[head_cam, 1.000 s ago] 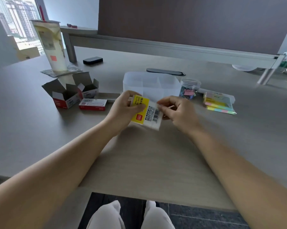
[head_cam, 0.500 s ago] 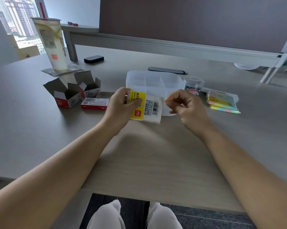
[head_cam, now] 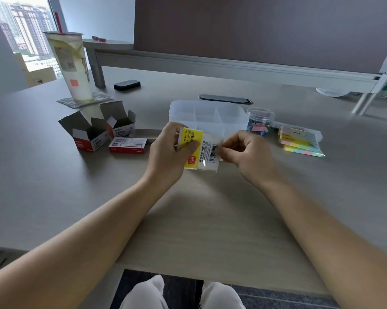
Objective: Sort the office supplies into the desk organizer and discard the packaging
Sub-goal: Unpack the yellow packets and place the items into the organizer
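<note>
Left hand (head_cam: 169, 150) is gripping the index-tab packet (head_cam: 199, 150) just in front of the clear organizer (head_cam: 208, 115), thumb covering part of the label. Right hand (head_cam: 246, 152) is pinching its right edge; fingertip contact is hard to see, small print blurred.

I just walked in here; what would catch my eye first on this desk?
Two hands at centre: the left hand holds a yellow-labelled index tab packet while the right hand pinches its clear edge. Behind stands a translucent desk organizer; opened red staple boxes sit left, and pastel sticky notes right.
</note>
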The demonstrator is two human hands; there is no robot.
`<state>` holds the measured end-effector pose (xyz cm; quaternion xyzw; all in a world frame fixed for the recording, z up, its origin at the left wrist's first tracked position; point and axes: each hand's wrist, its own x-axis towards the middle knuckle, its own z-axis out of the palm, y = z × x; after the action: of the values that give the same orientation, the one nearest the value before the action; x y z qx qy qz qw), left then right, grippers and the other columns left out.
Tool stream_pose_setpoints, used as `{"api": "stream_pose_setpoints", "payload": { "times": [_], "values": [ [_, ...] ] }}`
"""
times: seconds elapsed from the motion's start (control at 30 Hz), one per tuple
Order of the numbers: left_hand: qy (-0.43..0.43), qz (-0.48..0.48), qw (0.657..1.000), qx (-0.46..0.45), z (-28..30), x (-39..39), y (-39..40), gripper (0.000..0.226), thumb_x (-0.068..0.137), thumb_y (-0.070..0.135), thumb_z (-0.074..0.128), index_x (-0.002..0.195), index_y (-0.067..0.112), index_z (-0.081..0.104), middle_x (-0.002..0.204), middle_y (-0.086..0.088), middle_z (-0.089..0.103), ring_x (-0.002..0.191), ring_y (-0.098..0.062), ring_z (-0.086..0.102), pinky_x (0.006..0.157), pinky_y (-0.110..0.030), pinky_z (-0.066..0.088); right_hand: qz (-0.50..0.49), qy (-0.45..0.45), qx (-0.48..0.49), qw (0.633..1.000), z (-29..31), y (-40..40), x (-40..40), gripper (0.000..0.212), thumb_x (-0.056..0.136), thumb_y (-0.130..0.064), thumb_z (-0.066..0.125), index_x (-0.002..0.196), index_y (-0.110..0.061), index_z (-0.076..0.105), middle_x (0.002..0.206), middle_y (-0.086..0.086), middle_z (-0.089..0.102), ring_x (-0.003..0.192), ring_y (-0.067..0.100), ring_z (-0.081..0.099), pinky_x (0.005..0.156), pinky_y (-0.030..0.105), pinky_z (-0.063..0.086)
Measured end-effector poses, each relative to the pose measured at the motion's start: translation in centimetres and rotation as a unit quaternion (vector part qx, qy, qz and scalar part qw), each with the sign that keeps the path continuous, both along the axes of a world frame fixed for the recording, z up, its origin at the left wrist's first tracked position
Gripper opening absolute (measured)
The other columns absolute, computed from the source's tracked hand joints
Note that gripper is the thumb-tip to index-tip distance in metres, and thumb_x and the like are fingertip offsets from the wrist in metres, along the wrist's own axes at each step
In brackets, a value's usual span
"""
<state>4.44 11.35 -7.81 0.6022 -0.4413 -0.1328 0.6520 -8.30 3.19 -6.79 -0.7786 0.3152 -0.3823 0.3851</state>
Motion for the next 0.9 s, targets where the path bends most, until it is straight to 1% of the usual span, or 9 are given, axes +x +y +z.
{"api": "stream_pose_setpoints", "payload": {
  "times": [0.07, 0.2, 0.3, 0.5, 0.6, 0.67, 0.73, 0.8, 0.9],
  "values": [
    [-0.004, 0.0, 1.0, 0.001, 0.1, 0.1, 0.0, 0.03, 0.079, 0.005, 0.062, 0.071, 0.028, 0.044, 0.069, 0.002, 0.057, 0.068, -0.021, 0.057, 0.066, -0.035, 0.052, -0.006, -0.003, -0.001, 1.0, 0.2, -0.1, -0.1, 0.026, 0.073, -0.009, 0.071, 0.06, -0.02, 0.051, 0.058, 0.0, 0.055, 0.062, 0.019, 0.054, 0.066, 0.035, 0.051],
    [-0.005, -0.014, 1.0, 0.005, 0.3, 0.4, 0.0, 0.028, 0.08, 0.005, 0.06, 0.072, 0.027, 0.045, 0.071, 0.003, 0.058, 0.068, -0.015, 0.059, 0.056, -0.02, 0.051, 0.048, -0.028, 0.071, 0.996, 0.6, 0.0, -0.4, 0.025, 0.074, 0.001, 0.067, 0.063, -0.015, 0.051, 0.059, 0.004, 0.054, 0.052, 0.011, 0.057, 0.063, 0.028, 0.057],
    [0.015, -0.022, 1.0, 0.002, 0.4, 0.5, -0.1, 0.027, 0.081, 0.003, 0.059, 0.073, 0.025, 0.046, 0.073, 0.002, 0.059, 0.069, -0.015, 0.059, 0.061, -0.026, 0.052, 0.077, -0.047, 0.089, 0.992, 0.8, 0.1, -0.6, 0.027, 0.076, 0.005, 0.063, 0.062, -0.014, 0.05, 0.06, 0.004, 0.055, 0.045, 0.004, 0.06, 0.056, 0.019, 0.056],
    [0.019, -0.017, 1.0, -0.008, 0.5, 0.9, -0.1, 0.028, 0.081, 0.001, 0.057, 0.074, 0.026, 0.047, 0.072, 0.003, 0.059, 0.068, -0.012, 0.059, 0.058, -0.021, 0.051, 0.096, -0.033, 0.079, 0.992, 1.0, 0.0, -1.0, 0.029, 0.079, 0.011, 0.056, 0.065, -0.013, 0.051, 0.066, 0.004, 0.055, 0.048, 0.006, 0.064, 0.056, 0.02, 0.057],
    [0.033, -0.02, 0.999, -0.014, 0.7, 1.2, 0.2, 0.027, 0.082, 0.0, 0.056, 0.075, 0.025, 0.049, 0.072, 0.005, 0.06, 0.059, -0.001, 0.061, 0.053, -0.014, 0.051, 0.084, -0.022, 0.064, 0.994, 0.9, -0.2, -1.2, 0.029, 0.081, 0.01, 0.054, 0.066, -0.015, 0.053, 0.066, 0.003, 0.055, 0.051, 0.007, 0.065, 0.057, 0.02, 0.057],
    [0.058, -0.028, 0.998, -0.013, 0.7, 1.2, 0.2, 0.025, 0.082, 0.001, 0.056, 0.077, 0.025, 0.051, 0.074, 0.006, 0.061, 0.061, -0.001, 0.062, 0.055, -0.016, 0.053, 0.058, -0.007, 0.039, 0.998, 0.7, 0.0, -1.1, 0.03, 0.082, 0.008, 0.053, 0.065, -0.017, 0.054, 0.063, 0.002, 0.056, 0.049, 0.005, 0.064, 0.057, 0.018, 0.056],
    [0.1, -0.038, 0.994, -0.018, 0.6, 1.2, 0.2, 0.022, 0.083, 0.002, 0.056, 0.078, 0.024, 0.052, 0.073, 0.006, 0.063, 0.063, -0.005, 0.062, 0.056, -0.021, 0.055, 0.026, 0.005, 0.002, 1.0, 0.6, 0.3, -0.9, 0.032, 0.083, 0.004, 0.052, 0.065, -0.022, 0.056, 0.07, 0.005, 0.06, 0.055, 0.006, 0.064, 0.063, 0.021, 0.056],
    [0.155, -0.059, 0.986, -0.032, 0.7, 1.2, 0.2, 0.02, 0.083, 0.001, 0.055, 0.079, 0.02, 0.053, 0.064, 0.008, 0.065, 0.058, -0.004, 0.064, 0.053, -0.022, 0.056, 0.019, -0.005, -0.015, 1.0, 0.7, 0.4, -0.8, 0.028, 0.083, 0.0, 0.054, 0.068, -0.023, 0.059, 0.091, 0.005, 0.06, 0.07, 0.015, 0.064, 0.073, 0.032, 0.054],
    [0.183, -0.093, 0.978, -0.034, 0.8, 1.1, 0.4, 0.017, 0.083, 0.0, 0.053, 0.08, 0.017, 0.052, 0.067, 0.005, 0.065, 0.057, -0.005, 0.065, 0.053, -0.022, 0.056, 0.047, -0.004, 0.024, 0.999, 1.0, 0.5, -0.7, 0.007, 0.083, -0.01, 0.058, 0.082, -0.015, 0.062, 0.099, 0.0, 0.055, 0.084, 0.019, 0.058, 0.083, 0.04, 0.051]
  ]
}}
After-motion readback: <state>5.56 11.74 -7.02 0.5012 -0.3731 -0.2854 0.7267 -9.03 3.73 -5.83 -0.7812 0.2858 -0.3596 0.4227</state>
